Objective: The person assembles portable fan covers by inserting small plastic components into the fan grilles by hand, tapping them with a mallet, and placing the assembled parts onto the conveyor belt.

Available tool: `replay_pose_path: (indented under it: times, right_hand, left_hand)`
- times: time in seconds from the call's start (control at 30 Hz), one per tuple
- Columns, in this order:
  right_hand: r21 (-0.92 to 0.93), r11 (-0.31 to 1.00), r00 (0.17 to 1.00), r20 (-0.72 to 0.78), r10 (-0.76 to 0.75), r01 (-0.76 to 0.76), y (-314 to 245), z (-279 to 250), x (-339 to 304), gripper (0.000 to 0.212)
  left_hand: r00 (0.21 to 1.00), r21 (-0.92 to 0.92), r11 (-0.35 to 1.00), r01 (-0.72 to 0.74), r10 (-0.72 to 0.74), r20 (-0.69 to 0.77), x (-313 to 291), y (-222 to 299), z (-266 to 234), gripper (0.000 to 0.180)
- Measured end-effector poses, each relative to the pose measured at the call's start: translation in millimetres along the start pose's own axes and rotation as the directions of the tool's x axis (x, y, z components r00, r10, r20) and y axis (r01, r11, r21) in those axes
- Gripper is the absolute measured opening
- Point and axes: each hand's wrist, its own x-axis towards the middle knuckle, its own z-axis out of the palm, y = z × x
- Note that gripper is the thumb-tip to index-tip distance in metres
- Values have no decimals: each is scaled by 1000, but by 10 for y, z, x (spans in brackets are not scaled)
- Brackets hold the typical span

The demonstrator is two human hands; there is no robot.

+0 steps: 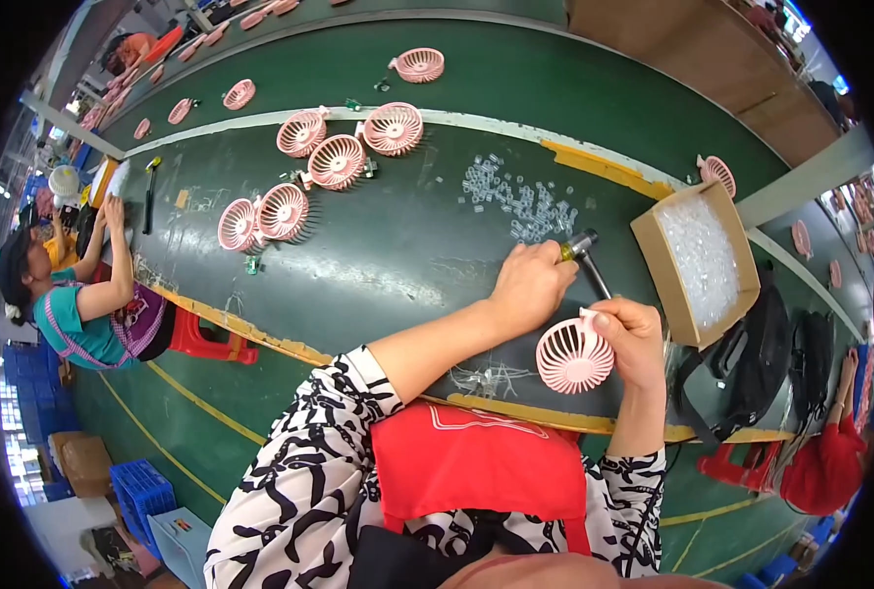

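A: Which step is this?

B: Fastening, I'd judge. The right hand point(638, 339) is closed around a pink fan grille point(574, 357), holding it tilted just above the near edge of the bench point(397, 255). The left hand point(530, 285) is wrapped shut on a small screwdriver point(582, 257) with a yellow-and-black handle.

A: Where is the grille relative to the tool?

B: Just below and right of the left hand; the driver's shaft slants down toward the grille's top edge, close beside the right thumb. Whether the tip touches, I can't tell.

A: And the next move?

B: Probably seating the tip squarely while the right hand holds steady. A scatter of clear plastic pieces point(520, 201) lies beyond, and a cardboard box point(697, 260) of them sits near the right edge.
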Motion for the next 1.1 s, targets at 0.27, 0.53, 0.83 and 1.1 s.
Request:
replay_pose_path:
  times: [0.27,0.53,0.83,1.1]
  right_hand:
    - [628,665,647,319,-693,403,74,-1118,-20,28]
    - [180,952,945,-263,-197,248,22,-354,-268,28]
    - [134,987,996,31,83,-86,-61,652,326,20]
    - [179,974,982,148,115,-141,75,757,302,21]
  left_hand:
    - [996,-399,915,55,-79,-43,-28,-20,-77,10]
    - [831,-778,348,523,-409,376,-309,-69,-496,16]
    - [758,-867,-158,473,-429,492,-503,-254,-1139,19]
    - [765,-868,-138,477,-421,487,-573,-232,-1083,17]
